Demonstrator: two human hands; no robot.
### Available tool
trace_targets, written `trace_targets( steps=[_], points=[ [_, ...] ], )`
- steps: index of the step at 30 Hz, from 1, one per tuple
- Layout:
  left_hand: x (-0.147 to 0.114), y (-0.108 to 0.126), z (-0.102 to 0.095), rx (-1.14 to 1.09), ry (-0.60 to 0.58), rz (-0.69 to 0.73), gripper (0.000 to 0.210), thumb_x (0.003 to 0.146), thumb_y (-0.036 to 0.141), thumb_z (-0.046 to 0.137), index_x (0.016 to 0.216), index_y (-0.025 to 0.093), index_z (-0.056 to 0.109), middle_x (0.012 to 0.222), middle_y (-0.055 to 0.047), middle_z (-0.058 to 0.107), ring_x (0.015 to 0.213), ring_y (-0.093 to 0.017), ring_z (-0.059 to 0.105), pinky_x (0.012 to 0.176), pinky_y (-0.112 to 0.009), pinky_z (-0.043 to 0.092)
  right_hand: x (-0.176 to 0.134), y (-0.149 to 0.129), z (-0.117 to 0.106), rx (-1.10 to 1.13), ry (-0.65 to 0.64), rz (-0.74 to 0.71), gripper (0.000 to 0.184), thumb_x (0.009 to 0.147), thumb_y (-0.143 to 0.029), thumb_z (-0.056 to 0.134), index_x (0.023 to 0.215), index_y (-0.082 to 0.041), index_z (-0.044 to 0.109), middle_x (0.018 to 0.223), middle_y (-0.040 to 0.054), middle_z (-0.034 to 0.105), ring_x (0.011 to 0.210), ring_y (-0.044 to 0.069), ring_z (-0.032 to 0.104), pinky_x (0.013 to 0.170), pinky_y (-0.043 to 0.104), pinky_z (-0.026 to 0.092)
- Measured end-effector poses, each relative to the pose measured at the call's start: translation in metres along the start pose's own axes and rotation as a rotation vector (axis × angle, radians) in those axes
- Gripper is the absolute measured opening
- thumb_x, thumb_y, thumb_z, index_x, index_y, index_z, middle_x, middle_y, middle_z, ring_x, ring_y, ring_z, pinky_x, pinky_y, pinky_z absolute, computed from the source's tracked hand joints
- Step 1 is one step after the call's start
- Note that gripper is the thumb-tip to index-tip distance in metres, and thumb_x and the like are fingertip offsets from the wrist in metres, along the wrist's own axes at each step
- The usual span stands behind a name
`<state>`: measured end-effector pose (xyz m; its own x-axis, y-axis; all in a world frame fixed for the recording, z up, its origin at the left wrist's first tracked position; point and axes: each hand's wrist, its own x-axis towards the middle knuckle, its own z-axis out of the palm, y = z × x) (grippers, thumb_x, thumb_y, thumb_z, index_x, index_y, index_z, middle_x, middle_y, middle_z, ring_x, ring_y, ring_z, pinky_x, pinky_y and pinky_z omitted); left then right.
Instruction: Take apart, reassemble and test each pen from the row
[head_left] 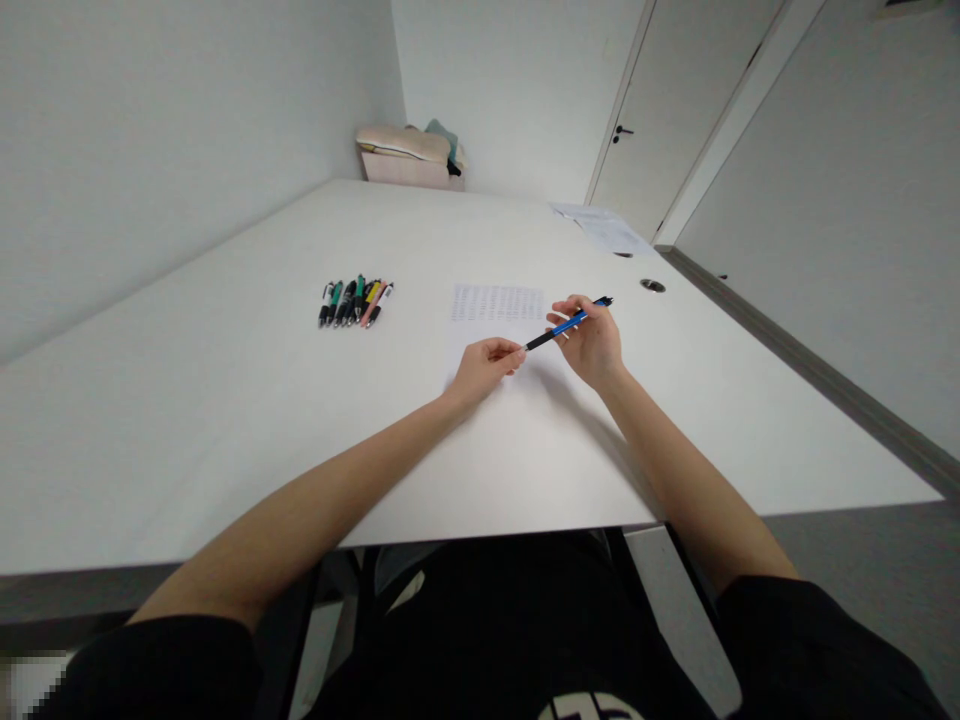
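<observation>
A blue ballpoint pen [568,325] with a black grip and a black clicker end slants above the table between both hands. My left hand [484,370] pinches its tip end between thumb and fingers. Farther up the barrel, near the clicker, my right hand [592,345] holds it by the thumb, with its other fingers loosely spread. Beneath and behind the hands lies a sheet of paper [497,302] with printed rows; its lower part is partly covered by my hands.
To the left, several pens [354,303] in green, black, yellow, pink and white lie side by side on the white table [225,430]. More papers [611,232] rest at the far right, near a round cable hole [652,286]. Folded cloth or cushions [405,143] sit beyond the far edge.
</observation>
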<state>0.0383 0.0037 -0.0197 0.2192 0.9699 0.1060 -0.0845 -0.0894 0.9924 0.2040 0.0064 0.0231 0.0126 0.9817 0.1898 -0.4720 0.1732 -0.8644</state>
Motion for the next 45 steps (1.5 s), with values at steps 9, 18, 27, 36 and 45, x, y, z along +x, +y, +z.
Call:
trace_targets(
  steps=[9, 18, 27, 36, 45],
  points=[
    [-0.006, 0.009, -0.001, 0.214, -0.006, 0.194, 0.022, 0.070, 0.035, 0.066, 0.076, 0.014, 0.065, 0.076, -0.004, 0.067, 0.071, -0.014, 0.060, 0.073, -0.029, 0.047, -0.010, 0.013, -0.001, -0.369, -0.236, 0.169, 0.019, 0.062, -0.024, 0.066, 0.078, -0.019, 0.056, 0.050, -0.0088, 0.043, 0.041, 0.004, 0.034, 0.039, 0.019, 0.024],
    [-0.007, 0.011, 0.002, 0.296, -0.033, 0.154, 0.017, 0.073, 0.031, 0.063, 0.076, 0.015, 0.064, 0.078, -0.005, 0.068, 0.074, -0.015, 0.062, 0.075, -0.030, 0.047, -0.009, 0.024, -0.001, -0.329, -0.226, 0.192, 0.014, 0.060, -0.021, 0.065, 0.067, -0.018, 0.053, 0.050, -0.0062, 0.054, 0.038, 0.004, 0.042, 0.038, 0.018, 0.029],
    [0.009, 0.010, -0.048, 0.706, -0.088, 0.235, 0.024, 0.076, 0.038, 0.058, 0.085, 0.018, 0.066, 0.089, -0.007, 0.066, 0.082, -0.019, 0.060, 0.079, -0.032, 0.045, 0.016, 0.018, -0.007, -0.349, -0.126, 0.233, 0.013, 0.057, -0.016, 0.059, 0.057, -0.019, 0.046, 0.040, -0.0060, 0.048, 0.036, 0.005, 0.040, 0.035, 0.017, 0.029],
    [0.005, -0.004, -0.088, 1.043, -0.340, 0.439, 0.035, 0.082, 0.040, 0.049, 0.105, 0.017, 0.064, 0.114, -0.013, 0.058, 0.108, -0.025, 0.051, 0.098, -0.041, 0.036, 0.069, 0.026, -0.019, -0.538, -0.085, 0.279, 0.015, 0.061, -0.013, 0.055, 0.058, -0.019, 0.041, 0.044, -0.0039, 0.048, 0.034, 0.004, 0.035, 0.031, 0.016, 0.023],
    [0.002, -0.005, -0.086, 1.072, -0.334, 0.466, 0.036, 0.084, 0.040, 0.045, 0.106, 0.017, 0.062, 0.113, -0.013, 0.057, 0.107, -0.025, 0.051, 0.097, -0.040, 0.038, 0.111, 0.042, -0.016, -0.754, 0.004, 0.181, 0.019, 0.066, -0.016, 0.056, 0.060, -0.021, 0.038, 0.043, -0.0054, 0.044, 0.034, 0.005, 0.032, 0.034, 0.019, 0.027]
  ],
)
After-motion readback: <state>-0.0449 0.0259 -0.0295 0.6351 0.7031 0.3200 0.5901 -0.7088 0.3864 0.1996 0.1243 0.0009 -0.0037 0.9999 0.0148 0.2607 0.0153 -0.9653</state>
